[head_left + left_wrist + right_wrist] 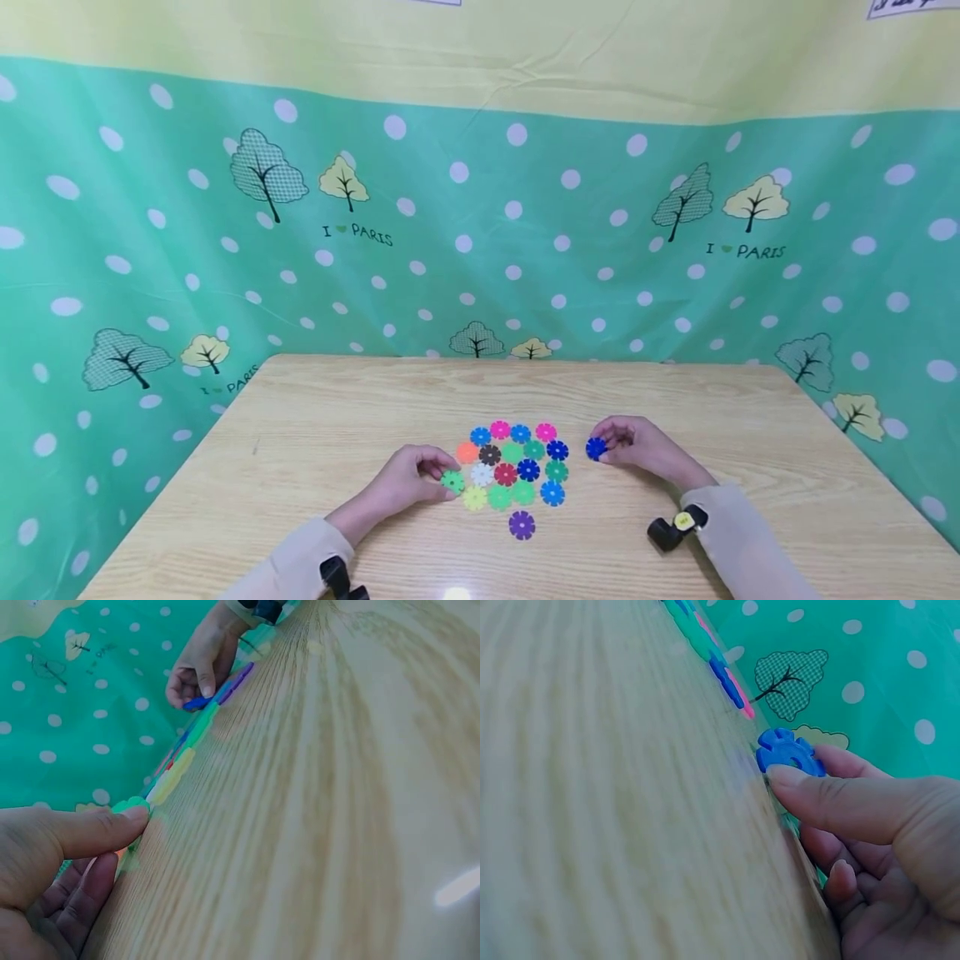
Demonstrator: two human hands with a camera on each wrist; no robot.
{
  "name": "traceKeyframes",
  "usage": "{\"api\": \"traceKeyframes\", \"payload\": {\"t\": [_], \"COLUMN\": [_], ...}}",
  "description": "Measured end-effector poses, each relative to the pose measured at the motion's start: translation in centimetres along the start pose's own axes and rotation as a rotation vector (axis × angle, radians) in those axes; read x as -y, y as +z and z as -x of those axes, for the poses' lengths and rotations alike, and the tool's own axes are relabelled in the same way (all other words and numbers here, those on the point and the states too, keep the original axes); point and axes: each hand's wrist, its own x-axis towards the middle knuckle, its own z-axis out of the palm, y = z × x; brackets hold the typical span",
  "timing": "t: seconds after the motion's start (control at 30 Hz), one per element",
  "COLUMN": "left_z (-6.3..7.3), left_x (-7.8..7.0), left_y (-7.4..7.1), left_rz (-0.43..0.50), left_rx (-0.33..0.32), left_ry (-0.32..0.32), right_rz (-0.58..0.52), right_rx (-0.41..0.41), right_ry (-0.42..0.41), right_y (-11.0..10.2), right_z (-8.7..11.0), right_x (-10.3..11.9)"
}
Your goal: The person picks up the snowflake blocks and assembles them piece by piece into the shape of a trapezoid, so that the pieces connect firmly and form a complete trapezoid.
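Note:
A green notched plastic disc (453, 481) is pinched between the thumb and fingers of my left hand (408, 482), at the left edge of a cluster of similar discs. On the other side, my right hand (641, 447) pinches a dark blue notched disc (596, 449) by its edge, a short way right of the cluster. The right wrist view shows that blue disc (787, 752) tilted up between thumb and forefinger. Between the hands lie flat discs in rough rows, among them a white one (482, 474), a red one (506, 474) and a yellow one (476, 498).
A purple disc (522, 525) lies apart, nearer the front than the others. The wooden table (337, 400) reaches back to a green dotted cloth (420, 208) hanging behind and at both sides. Black wrist cameras (667, 533) sit on both sleeves.

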Motion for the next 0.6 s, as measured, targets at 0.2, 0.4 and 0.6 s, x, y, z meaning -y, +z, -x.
{"api": "traceKeyframes", "payload": {"t": [0.2, 0.4, 0.6], "left_z": [-0.06, -0.13, -0.09], "left_x": [0.16, 0.14, -0.12], "left_y": [-0.03, -0.12, 0.06], "left_rz": [0.006, 0.053, 0.077], "left_rx": [-0.021, -0.035, -0.073], "left_ry": [0.008, -0.022, -0.050], "right_rz": [-0.024, -0.054, -0.070], "right_rx": [-0.063, -0.136, -0.174], "right_ry": [0.050, 0.108, 0.119], "right_y": [0.20, 0.51, 0.61], "right_z": [-0.11, -0.09, -0.18], "right_x": [0.21, 0.18, 0.10]}}
